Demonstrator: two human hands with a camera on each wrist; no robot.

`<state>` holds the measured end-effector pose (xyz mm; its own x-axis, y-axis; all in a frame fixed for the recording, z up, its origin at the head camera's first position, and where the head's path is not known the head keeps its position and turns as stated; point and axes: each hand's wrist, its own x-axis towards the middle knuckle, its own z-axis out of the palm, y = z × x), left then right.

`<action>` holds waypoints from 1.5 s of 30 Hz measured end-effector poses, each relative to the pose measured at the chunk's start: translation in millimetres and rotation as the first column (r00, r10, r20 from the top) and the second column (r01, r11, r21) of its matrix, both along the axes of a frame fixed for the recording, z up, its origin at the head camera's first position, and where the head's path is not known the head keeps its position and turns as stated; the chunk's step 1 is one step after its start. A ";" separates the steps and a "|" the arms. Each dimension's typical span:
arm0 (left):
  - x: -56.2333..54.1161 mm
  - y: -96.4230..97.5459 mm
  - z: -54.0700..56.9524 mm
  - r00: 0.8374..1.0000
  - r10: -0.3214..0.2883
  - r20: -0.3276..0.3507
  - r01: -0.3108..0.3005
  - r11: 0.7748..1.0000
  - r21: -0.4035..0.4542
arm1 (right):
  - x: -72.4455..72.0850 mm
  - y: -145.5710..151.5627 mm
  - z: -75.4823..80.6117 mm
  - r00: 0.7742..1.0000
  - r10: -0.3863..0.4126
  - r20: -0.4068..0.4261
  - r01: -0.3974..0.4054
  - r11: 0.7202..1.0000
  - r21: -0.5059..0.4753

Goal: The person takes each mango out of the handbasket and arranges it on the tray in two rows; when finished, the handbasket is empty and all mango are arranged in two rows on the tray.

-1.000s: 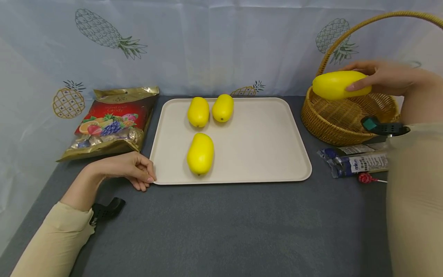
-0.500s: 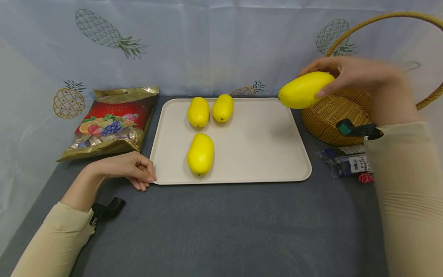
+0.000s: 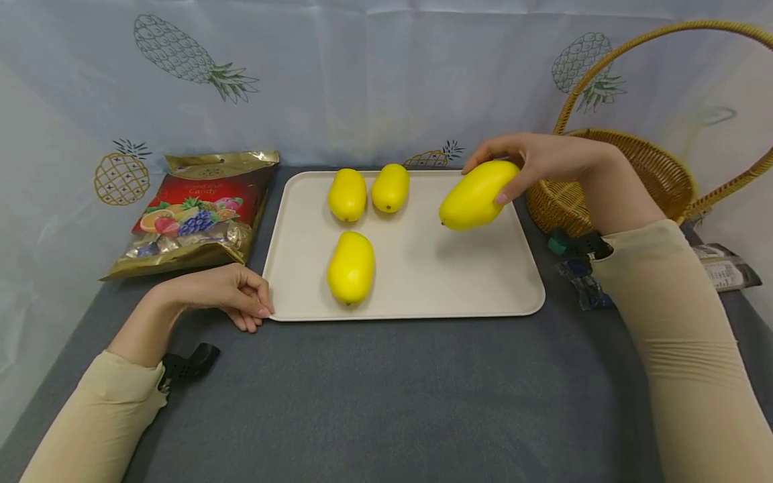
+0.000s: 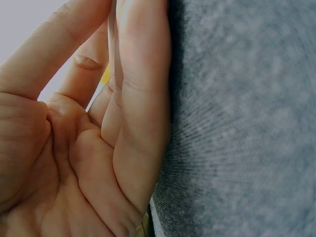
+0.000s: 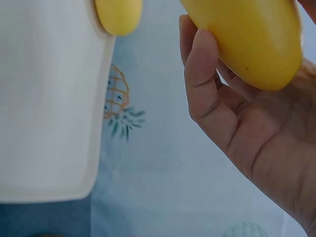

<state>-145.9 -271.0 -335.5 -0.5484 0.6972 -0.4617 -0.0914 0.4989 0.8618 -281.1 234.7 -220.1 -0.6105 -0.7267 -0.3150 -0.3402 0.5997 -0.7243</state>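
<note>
My right hand [image 3: 539, 159] grips a smooth yellow mango [image 3: 477, 196] from above and behind, thumb on its near side. The fruit hangs over the right half of the pale tray [image 3: 423, 282], its shadow falling below. In the right wrist view the fingers curl round the mango [image 5: 252, 39]. At the tray's near left corner, my left hand [image 3: 220, 295] pinches the rim between thumb and fingers. Three more mangoes lie on the tray's left half: two side by side at the back, one mango [image 3: 351, 268] nearer the front.
A wicker basket [image 3: 658, 171] with a tall handle stands right of the tray, partly behind my right forearm. Dark wrapped packets [image 3: 721, 268] lie near it. A candy bag [image 3: 193, 215] leans at the back left. A pineapple-print cloth [image 3: 374, 80] hangs behind.
My right hand has carried the mango leftward and lower, from over the basket to above the tray's right half. The left hand stays at the tray corner.
</note>
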 end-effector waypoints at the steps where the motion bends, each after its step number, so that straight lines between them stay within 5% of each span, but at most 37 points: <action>1: 0.0 0.0 0.0 1.000 0.001 0.001 -0.001 1.000 -0.001 | -0.4 -2.8 -2.6 1.000 0.002 0.011 -0.002 1.000 -0.004; 25: 0.6 1.0 1.4 1.000 0.007 -0.010 -0.008 1.000 -0.030 | -4.5 -59.3 -50.4 0.992 0.045 0.120 -0.032 0.994 -0.103; 34: 0.0 0.7 -0.1 1.000 0.000 -0.015 -0.001 1.000 -0.017 | -1.1 -74.7 -61.2 0.992 0.105 0.062 -0.102 0.993 -0.060; 45: 0.1 0.3 -0.6 1.000 -0.002 -0.016 0.001 1.000 -0.012 | 2.1 -92.0 -69.1 0.967 0.092 0.239 -0.071 0.993 -0.096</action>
